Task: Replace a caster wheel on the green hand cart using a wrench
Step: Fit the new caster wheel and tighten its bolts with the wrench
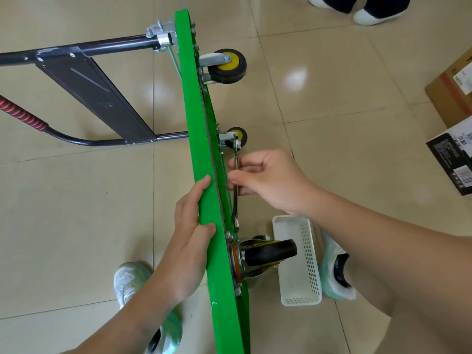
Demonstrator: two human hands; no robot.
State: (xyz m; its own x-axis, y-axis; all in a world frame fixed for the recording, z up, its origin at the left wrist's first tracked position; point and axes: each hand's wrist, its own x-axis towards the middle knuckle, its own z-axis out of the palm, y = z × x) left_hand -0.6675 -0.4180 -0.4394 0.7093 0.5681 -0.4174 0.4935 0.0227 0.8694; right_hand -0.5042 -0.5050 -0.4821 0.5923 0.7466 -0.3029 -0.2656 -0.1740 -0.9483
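Cart position: the green hand cart stands on its side on the tiled floor. Its deck runs away from you, its black handle frame is out to the left, and its wheels point right.
Left grip: your left grip is curled over the deck's upper edge and steadies it.
Right grip: your right grip pinches the wrench at mid-shaft between fingertips and thumb.
Wrench position: it lies along the underside of the deck, between the middle caster and the near caster. You cannot tell whether either end is seated on a nut.
Cart handling: it is likely stiff, fairly heavy and tippy on edge, and the painted edge looks smooth. Keep a firm hold on the rim rather than on a wheel.
Wrench handling: it is thin, rigid steel and probably light. A pinch will likely slip under load, so take it in a full fist near the free end.
Caster handling: the tyre looks like hard rubber on a swivelling fork, so hold it by the fork or the plate.
Casters: three are in view, counting the far caster. A fourth is not visible.
Wrenches: one.
Baskets: one white basket, on the floor just beside the near caster.
Cartons: two, a brown carton and a black carton, both well apart to the right.
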